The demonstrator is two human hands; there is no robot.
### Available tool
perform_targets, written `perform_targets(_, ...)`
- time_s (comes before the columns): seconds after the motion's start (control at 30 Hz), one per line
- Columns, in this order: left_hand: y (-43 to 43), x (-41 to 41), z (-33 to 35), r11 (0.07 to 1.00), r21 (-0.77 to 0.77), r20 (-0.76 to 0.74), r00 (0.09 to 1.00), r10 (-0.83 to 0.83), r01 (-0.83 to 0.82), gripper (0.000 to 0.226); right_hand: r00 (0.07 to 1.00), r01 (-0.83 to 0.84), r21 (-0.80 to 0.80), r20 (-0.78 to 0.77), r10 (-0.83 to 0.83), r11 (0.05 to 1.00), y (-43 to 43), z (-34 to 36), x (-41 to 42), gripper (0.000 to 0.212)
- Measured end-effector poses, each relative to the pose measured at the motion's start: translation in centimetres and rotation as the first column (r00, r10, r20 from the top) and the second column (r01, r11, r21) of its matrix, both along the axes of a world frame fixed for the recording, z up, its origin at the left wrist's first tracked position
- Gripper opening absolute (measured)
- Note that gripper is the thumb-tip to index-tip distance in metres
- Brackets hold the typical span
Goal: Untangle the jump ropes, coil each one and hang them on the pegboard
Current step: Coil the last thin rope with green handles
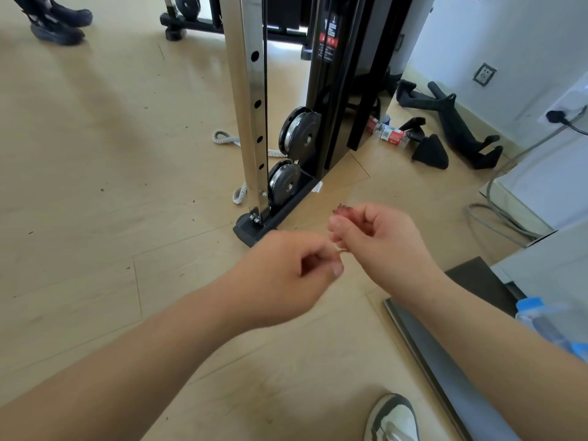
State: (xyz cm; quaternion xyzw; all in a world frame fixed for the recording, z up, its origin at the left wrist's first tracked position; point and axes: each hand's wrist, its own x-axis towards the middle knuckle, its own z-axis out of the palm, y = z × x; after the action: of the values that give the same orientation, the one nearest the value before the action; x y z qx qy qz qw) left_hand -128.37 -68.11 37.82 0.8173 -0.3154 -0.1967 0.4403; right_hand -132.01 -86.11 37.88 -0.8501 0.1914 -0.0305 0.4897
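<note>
A thin pale strand point(342, 250) is being pinched by the left hand point(286, 275), and a small reddish crinkled piece point(345, 212) by the right hand point(381, 243); the grey-white braided rope point(224, 138) is being seen on the floor beside the chrome post point(251, 100); likely soft, limp; best grasped near an end.

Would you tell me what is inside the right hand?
A small reddish piece sticks out at the top of the right hand, and a thin pale strand runs to the left hand. The curled hand covers the rest.
</note>
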Motion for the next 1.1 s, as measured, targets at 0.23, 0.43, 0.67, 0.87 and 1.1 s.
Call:
perform_targets(0.23, 1.0, 2.1, 1.0, 0.949, -0.247, 0.001, 0.979, 0.204, -0.197, 0.007, 0.964, -0.24, 0.424, -0.004, 0.267, 0.873, 1.3, 0.9, -0.5, 0.049)
perform_targets(0.43, 1.6, 3.2, -0.3, 0.98, 0.007, -0.115, 0.973, 0.198, -0.199, 0.018, 0.975, -0.203, 0.512, 0.023, 0.223, 0.835, 1.0, 0.4, -0.4, 0.026)
perform_targets(0.67, 1.1, 1.5, -3.6, 0.917, 0.398, 0.035, 0.999, -0.008, -0.007, 0.025, 0.999, -0.031, 0.471, 0.036, 0.016, 0.881, 1.3, 0.6, -0.3, 0.019)
perform_targets(0.87, -0.9, -1.5, -3.2, 0.929, 0.357, 0.093, 0.986, -0.141, 0.1, 0.024, 0.992, 0.101, 0.409, 0.031, -0.125, 0.907, 2.0, 0.5, -0.3, 0.014)
perform_targets(1.1, -0.3, -0.4, -0.1, 0.986, 0.139, 0.008, 0.996, -0.091, 0.089, 0.011, 0.996, -0.015, -0.074, 0.083, 0.021, 0.997, 0.9, -0.1, -0.3, 0.019)
